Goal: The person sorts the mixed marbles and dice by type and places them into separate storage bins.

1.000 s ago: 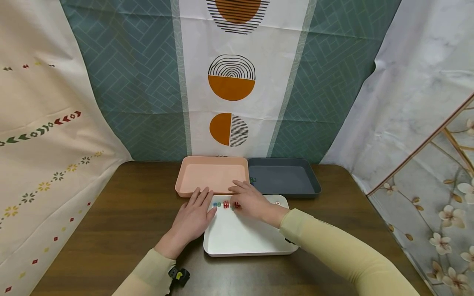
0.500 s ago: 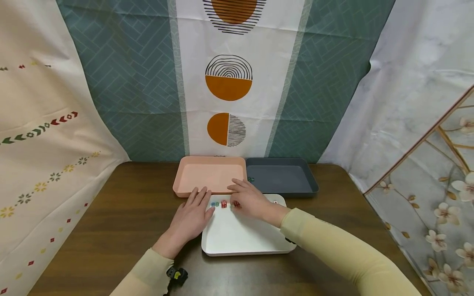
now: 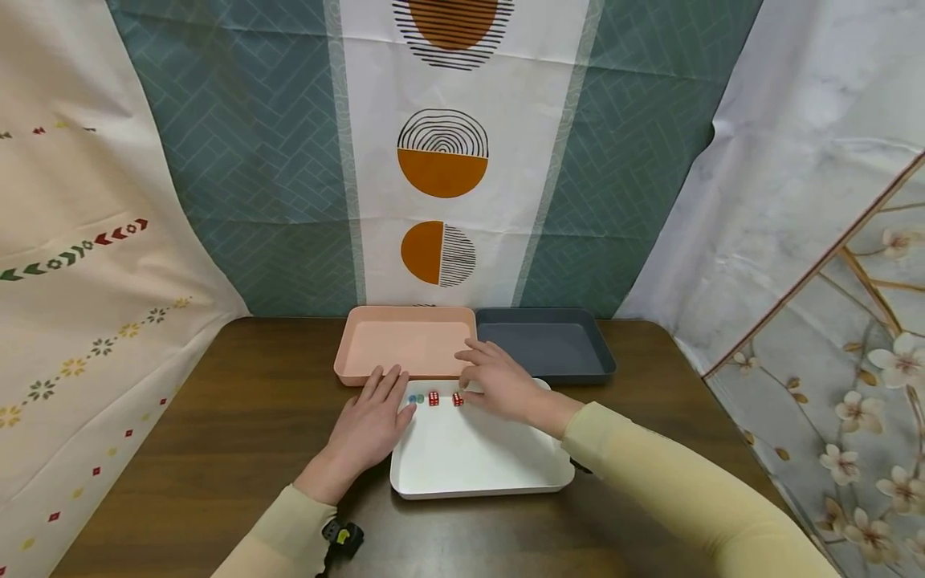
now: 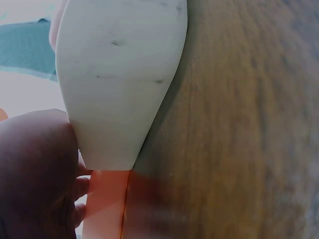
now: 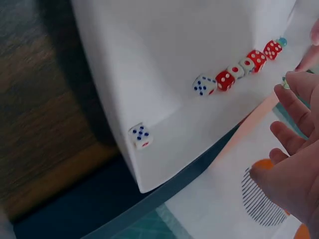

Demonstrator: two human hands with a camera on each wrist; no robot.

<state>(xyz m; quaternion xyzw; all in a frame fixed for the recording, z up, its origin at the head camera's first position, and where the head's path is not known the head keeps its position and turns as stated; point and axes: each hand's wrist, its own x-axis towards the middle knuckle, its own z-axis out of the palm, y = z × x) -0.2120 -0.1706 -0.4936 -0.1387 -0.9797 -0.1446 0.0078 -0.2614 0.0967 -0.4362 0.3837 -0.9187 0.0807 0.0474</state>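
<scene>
A white tray lies before me, holding dice and small glass balls. My left hand rests at its left rim, fingers straight and thumb over the edge. My right hand is above the far side, its thumb and forefinger pinching a small pale green glass marble. Left of the right hand stand two red dice, with blue-green marbles beside them. In the right wrist view, a row holds red dice and white dice; another white die sits in the corner.
Behind the white tray stand a pink tray and a dark grey tray, side by side. They stand on a brown wooden table. Patterned cloths hang behind and at both sides.
My right hand has lifted slightly and shifted right relative to the tray, baring the second red die. The left hand stays at the rim. The head view has shifted slightly.
</scene>
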